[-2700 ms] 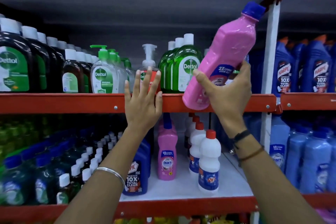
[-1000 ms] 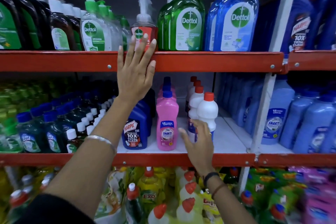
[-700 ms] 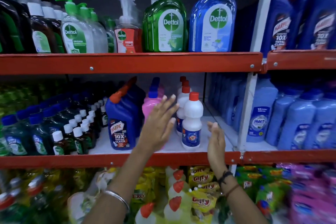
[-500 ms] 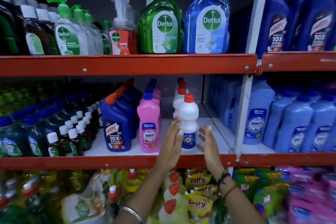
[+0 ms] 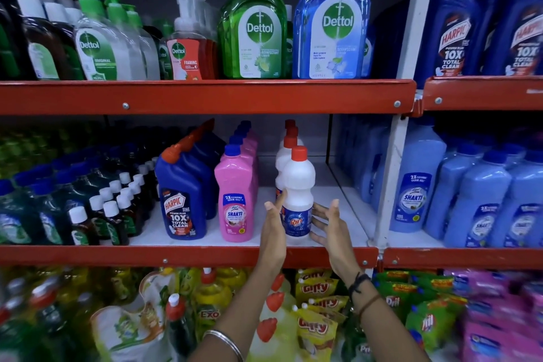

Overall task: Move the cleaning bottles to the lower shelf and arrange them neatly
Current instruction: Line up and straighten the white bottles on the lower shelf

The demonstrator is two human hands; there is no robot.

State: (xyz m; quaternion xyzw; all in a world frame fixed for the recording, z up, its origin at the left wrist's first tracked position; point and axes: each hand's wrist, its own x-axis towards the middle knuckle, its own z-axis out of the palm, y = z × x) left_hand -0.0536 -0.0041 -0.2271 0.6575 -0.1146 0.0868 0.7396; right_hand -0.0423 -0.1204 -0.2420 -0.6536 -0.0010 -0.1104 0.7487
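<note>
On the white middle shelf (image 5: 340, 194) stand three short rows of cleaning bottles. A blue Harpic bottle (image 5: 180, 200) heads the left row and a pink Shakti bottle (image 5: 235, 185) the middle one. At the front of the right row is a white Rin bottle (image 5: 298, 182) with a red cap. My left hand (image 5: 273, 226) lies flat against this bottle's left side, fingers up. My right hand (image 5: 330, 226) is at its right side with fingers spread, fingertips at the label. Neither hand closes around it.
The upper shelf holds Dettol bottles, a green one (image 5: 254, 29) and a blue one (image 5: 332, 23) at the front. Small dark bottles (image 5: 111, 214) fill the left of the middle shelf. A white upright (image 5: 393, 170) separates light blue Shakti bottles (image 5: 414, 185). Pouches and bottles sit below.
The pink bottle my right hand held is out of my hand, and a pink bottle heads the middle-shelf row. My left hand left the upper shelf edge. Both hands moved beside the white bottle.
</note>
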